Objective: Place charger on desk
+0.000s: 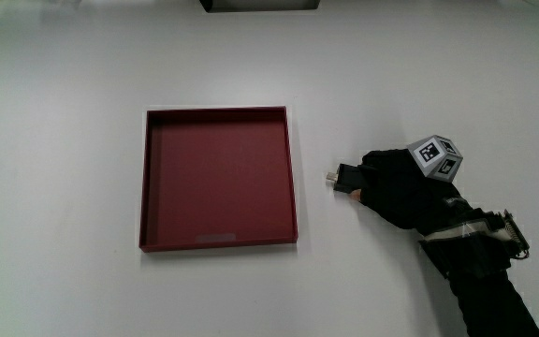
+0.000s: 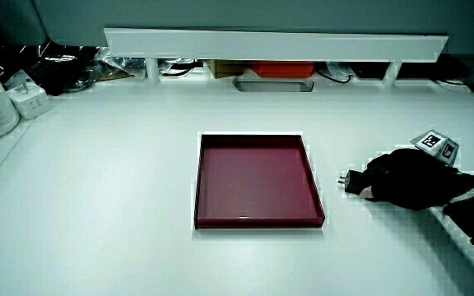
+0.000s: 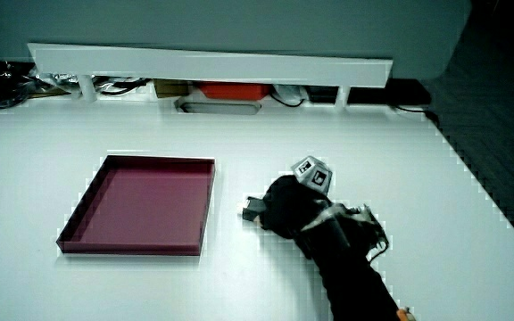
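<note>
The grip (image 1: 393,187) lies low on the white table (image 1: 64,94), its fingers clamped around a small dark charger (image 1: 343,177). The charger's metal prongs project from the fingertips toward the red tray (image 1: 218,178). Charger and grip sit beside the tray, clear of its nearest wall, with bare table between. In both side views the charger (image 2: 354,182) (image 3: 253,210) appears to rest on or just above the table; contact cannot be confirmed. The patterned cube (image 1: 435,156) sits on the back of the grip, away from the tray. The forearm (image 1: 480,262) runs from the grip toward the person's edge of the table. The tray holds nothing visible.
</note>
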`<state>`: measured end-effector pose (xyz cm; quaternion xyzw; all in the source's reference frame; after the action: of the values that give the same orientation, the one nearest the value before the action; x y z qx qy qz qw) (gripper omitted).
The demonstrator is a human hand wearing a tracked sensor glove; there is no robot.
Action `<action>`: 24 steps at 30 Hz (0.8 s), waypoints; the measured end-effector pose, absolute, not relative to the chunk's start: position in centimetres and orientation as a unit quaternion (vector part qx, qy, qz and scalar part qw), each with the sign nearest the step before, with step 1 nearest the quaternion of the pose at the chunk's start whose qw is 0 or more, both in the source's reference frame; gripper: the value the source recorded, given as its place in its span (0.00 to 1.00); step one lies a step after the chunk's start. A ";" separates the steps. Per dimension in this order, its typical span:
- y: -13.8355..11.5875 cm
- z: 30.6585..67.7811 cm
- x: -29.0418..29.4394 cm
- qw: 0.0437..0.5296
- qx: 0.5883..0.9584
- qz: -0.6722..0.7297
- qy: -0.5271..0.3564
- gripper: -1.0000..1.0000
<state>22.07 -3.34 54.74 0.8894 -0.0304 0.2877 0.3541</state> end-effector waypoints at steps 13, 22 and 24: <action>-2.6 54.6 22.4 0.353 0.889 0.291 -0.030 0.20; -2.5 50.2 22.0 0.334 0.890 0.302 -0.068 0.02; -2.4 49.0 21.8 0.329 0.895 0.293 -0.071 0.00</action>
<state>21.82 -2.41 48.98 0.8948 -0.0706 0.2935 0.3289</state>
